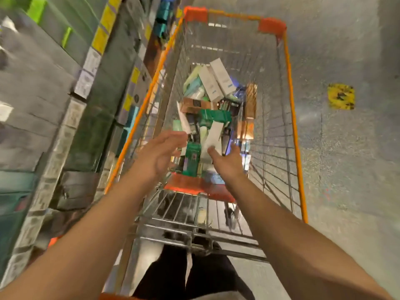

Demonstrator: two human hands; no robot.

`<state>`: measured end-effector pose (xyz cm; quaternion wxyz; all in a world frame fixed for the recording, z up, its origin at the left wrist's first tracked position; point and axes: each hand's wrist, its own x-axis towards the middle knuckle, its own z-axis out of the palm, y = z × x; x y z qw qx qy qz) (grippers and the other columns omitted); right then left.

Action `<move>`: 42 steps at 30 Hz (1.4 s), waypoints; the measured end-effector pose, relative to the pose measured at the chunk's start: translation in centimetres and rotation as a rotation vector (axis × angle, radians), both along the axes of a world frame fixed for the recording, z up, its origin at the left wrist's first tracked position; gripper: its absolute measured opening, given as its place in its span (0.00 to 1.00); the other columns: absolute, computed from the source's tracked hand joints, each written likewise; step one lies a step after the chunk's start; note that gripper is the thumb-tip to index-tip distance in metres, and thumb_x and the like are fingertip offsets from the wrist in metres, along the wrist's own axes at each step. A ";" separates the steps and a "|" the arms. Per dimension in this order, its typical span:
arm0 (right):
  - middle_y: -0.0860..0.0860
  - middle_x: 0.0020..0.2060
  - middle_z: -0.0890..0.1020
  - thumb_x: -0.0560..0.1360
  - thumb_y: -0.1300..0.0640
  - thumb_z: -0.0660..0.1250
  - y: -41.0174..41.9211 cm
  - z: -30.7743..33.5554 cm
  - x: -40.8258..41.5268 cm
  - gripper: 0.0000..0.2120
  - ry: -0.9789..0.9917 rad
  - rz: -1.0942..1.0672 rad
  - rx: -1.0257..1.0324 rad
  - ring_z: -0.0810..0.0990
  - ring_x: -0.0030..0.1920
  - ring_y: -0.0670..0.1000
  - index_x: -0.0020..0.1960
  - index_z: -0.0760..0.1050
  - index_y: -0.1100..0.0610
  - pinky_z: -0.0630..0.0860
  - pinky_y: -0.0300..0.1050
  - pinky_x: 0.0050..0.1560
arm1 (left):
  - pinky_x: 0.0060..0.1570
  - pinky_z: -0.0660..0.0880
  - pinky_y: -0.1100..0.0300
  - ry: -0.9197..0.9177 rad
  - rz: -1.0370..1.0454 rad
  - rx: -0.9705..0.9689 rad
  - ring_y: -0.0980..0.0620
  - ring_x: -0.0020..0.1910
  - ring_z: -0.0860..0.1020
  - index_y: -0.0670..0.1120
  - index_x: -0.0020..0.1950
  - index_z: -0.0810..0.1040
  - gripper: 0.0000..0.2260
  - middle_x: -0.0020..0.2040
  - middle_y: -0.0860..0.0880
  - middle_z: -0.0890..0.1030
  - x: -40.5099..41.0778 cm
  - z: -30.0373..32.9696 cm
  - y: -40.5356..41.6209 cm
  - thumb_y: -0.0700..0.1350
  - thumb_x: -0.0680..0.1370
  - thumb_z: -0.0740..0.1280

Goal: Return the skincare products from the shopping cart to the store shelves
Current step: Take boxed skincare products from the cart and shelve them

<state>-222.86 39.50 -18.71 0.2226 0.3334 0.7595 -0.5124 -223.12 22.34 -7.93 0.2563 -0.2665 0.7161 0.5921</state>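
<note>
Both hands reaching down into the shopping cart (pixel 290 87), left hand (pixel 161 151) and right hand (pixel 226 160) with fingers spread and grasping nothing — poised, most likely, to pick from the skincare products (pixel 213 109) heaped in the basket bottom. Cart parked just beside the store shelves (pixel 65 87) on the left — presumably for a short carry across

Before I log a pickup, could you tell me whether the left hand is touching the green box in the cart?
Cannot tell. In the head view the left hand is open above the cart, beside the green box, but blur hides any gap.
</note>
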 end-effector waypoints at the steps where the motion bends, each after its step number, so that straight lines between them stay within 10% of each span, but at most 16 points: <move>1: 0.57 0.77 0.68 0.76 0.41 0.73 -0.2 -1.8 -0.4 0.45 -0.025 0.018 0.068 0.68 0.76 0.59 0.82 0.56 0.58 0.70 0.52 0.71 | 0.50 0.74 0.54 -0.012 -0.017 -0.015 0.52 0.52 0.80 0.53 0.58 0.81 0.09 0.58 0.51 0.84 -0.3 -0.8 0.0 0.53 0.80 0.69; 9: 0.61 0.74 0.64 0.68 0.38 0.76 -3.1 -12.3 -2.9 0.51 -0.183 0.080 0.223 0.64 0.75 0.62 0.81 0.55 0.56 0.66 0.53 0.73 | 0.62 0.75 0.47 0.031 -0.153 -0.231 0.54 0.55 0.80 0.58 0.60 0.81 0.22 0.57 0.57 0.83 -1.8 -5.6 -1.3 0.67 0.72 0.63; 16: 0.55 0.60 0.82 0.67 0.35 0.74 -3.8 -17.4 -4.7 0.36 -0.276 -0.040 0.147 0.83 0.58 0.60 0.65 0.72 0.57 0.82 0.55 0.58 | 0.65 0.76 0.45 -0.011 -0.161 -0.292 0.50 0.59 0.80 0.60 0.53 0.79 0.16 0.59 0.55 0.83 -3.2 -7.2 -1.3 0.65 0.71 0.63; 22: 0.53 0.52 0.82 0.52 0.37 0.82 -2.1 -23.1 -5.3 0.46 -0.292 -0.178 0.033 0.84 0.46 0.57 0.63 0.71 0.56 0.85 0.60 0.41 | 0.66 0.75 0.43 -0.016 -0.154 -0.280 0.49 0.59 0.80 0.58 0.56 0.81 0.19 0.58 0.56 0.84 -3.5 -7.9 -1.7 0.67 0.71 0.64; 29: 0.54 0.51 0.85 0.65 0.43 0.80 -1.8 -16.6 -4.8 0.28 -0.285 -0.138 0.013 0.85 0.47 0.57 0.57 0.78 0.58 0.86 0.57 0.44 | 0.64 0.76 0.45 0.037 -0.149 -0.279 0.52 0.55 0.81 0.56 0.57 0.81 0.18 0.55 0.56 0.84 -3.3 -7.2 -2.6 0.64 0.73 0.66; 42: 0.53 0.50 0.85 0.69 0.51 0.80 -1.0 -2.3 -2.7 0.28 0.080 0.002 0.074 0.85 0.50 0.56 0.64 0.74 0.57 0.84 0.55 0.51 | 0.53 0.77 0.50 0.153 -0.087 -0.323 0.52 0.40 0.79 0.54 0.53 0.81 0.10 0.46 0.55 0.83 -2.3 0.2 -4.0 0.59 0.80 0.67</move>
